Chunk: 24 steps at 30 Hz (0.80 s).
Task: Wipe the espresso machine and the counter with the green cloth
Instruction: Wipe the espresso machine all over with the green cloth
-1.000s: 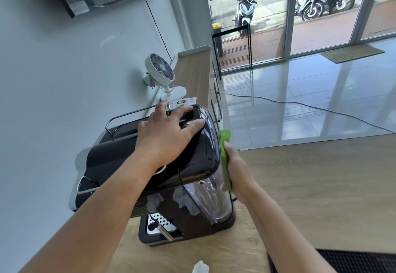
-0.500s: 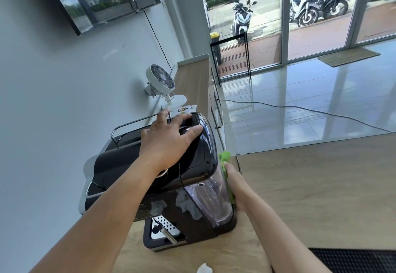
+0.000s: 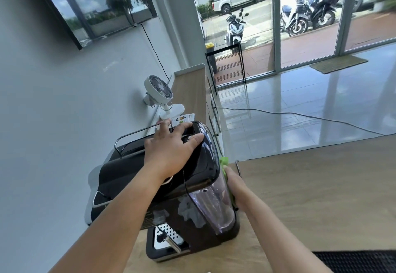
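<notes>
A black espresso machine with a clear water tank stands on the wooden counter. My left hand rests flat on the machine's top, fingers spread over the lid. My right hand presses the green cloth against the machine's right side, low beside the tank. Only the cloth's upper edge shows above my fingers; the rest is hidden between my hand and the machine.
A small white fan stands on the counter behind the machine, by the wall. A black ribbed mat lies at the lower right. A cable runs across the tiled floor beyond the counter edge.
My right hand slid the green cloth down the machine's right side. The view tilted up a little. My left hand stayed on the top.
</notes>
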{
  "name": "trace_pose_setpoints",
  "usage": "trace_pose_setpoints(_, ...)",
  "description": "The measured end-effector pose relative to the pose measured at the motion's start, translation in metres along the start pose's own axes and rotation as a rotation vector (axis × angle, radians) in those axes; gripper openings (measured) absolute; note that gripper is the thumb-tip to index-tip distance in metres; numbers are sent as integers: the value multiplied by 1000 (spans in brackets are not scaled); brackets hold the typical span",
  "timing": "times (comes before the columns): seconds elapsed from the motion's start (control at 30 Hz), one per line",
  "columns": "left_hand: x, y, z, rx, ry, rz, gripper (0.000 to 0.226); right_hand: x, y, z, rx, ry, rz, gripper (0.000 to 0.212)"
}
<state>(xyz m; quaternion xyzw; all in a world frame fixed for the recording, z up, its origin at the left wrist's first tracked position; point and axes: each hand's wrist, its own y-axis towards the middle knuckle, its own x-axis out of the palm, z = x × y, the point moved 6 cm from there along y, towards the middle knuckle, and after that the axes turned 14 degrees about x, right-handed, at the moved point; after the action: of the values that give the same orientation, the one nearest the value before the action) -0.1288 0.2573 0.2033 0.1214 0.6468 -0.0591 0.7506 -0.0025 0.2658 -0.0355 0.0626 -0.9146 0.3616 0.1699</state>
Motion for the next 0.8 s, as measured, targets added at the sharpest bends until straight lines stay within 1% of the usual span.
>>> trace_pose_setpoints(0.07,-1,1,1,3,3,2,58,2,-37,4,-94,43,-91,50)
trace_pose_setpoints(0.13,-3,2,1,5,5,2,59,1,-62,-9,-168,229,-98,45)
trace_pose_setpoints(0.2,-4,1,2,9,2,-5,60,5,-103,-33,-349,406,-132,43)
trace_pose_setpoints(0.27,-3,0,1,5,-3,-8,60,12,-128,-43,-498,392,-67,39)
trace_pose_setpoints(0.33,-3,-2,0,1,-6,-6,61,29,-141,-43,-604,295,-17,39)
trace_pose_setpoints(0.37,-3,-2,0,2,-4,-4,62,37,-140,-40,-620,266,-22,39)
trace_pose_setpoints(0.43,-4,-2,-1,3,-5,-5,63,40,-122,-28,-603,166,22,44)
trace_pose_setpoints(0.5,-4,-2,-1,6,-11,-3,63,30,-99,-14,-538,94,73,41)
trace_pose_setpoints(0.53,-3,-1,0,8,-11,-1,63,24,-88,-2,-482,79,94,45)
trace_pose_setpoints(0.6,-3,-1,0,9,0,2,62,19,-75,24,-372,35,134,65)
trace_pose_setpoints(0.63,-3,-1,0,10,6,2,62,21,-75,35,-346,22,151,70)
trace_pose_setpoints(0.73,-3,-1,2,16,11,8,62,38,-96,42,-424,73,179,73)
trace_pose_setpoints(0.8,-3,0,2,19,14,13,61,57,-132,25,-587,139,227,73)
